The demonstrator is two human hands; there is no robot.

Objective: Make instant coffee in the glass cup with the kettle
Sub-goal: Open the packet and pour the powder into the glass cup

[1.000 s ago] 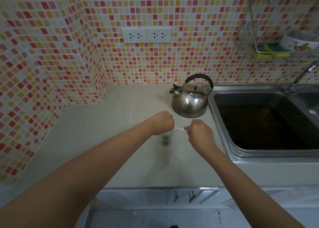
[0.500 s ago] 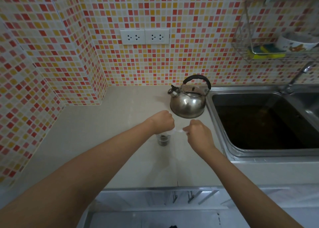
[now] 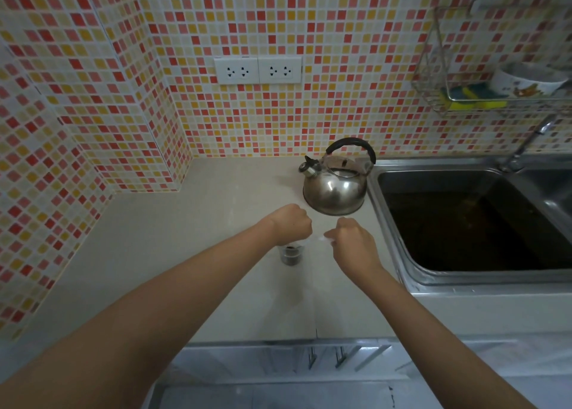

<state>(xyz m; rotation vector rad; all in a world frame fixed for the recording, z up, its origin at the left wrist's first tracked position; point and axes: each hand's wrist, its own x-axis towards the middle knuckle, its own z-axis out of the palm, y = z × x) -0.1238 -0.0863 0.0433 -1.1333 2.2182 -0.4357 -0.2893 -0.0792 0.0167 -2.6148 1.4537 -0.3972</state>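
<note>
A small glass cup (image 3: 290, 255) stands on the pale counter (image 3: 192, 241) with dark coffee powder in its bottom. My left hand (image 3: 292, 224) hovers right above the cup's rim, fingers closed on one end of a thin whitish packet (image 3: 318, 239). My right hand (image 3: 353, 243) pinches the packet's other end, just right of the cup. The packet is stretched between both hands and mostly hidden. A steel kettle (image 3: 335, 186) with a black handle sits behind the hands, next to the sink, its spout pointing left.
A steel sink (image 3: 464, 223) with dark contents lies to the right, its tap (image 3: 526, 145) at the back. A wire rack (image 3: 483, 96) on the tiled wall holds a sponge and a bowl. Two wall sockets (image 3: 257, 70) sit above the counter. Cabinet handles (image 3: 328, 356) show below the counter edge.
Both hands stay over the cup holding the packet. They shifted only slightly, and the view tilted a little.
</note>
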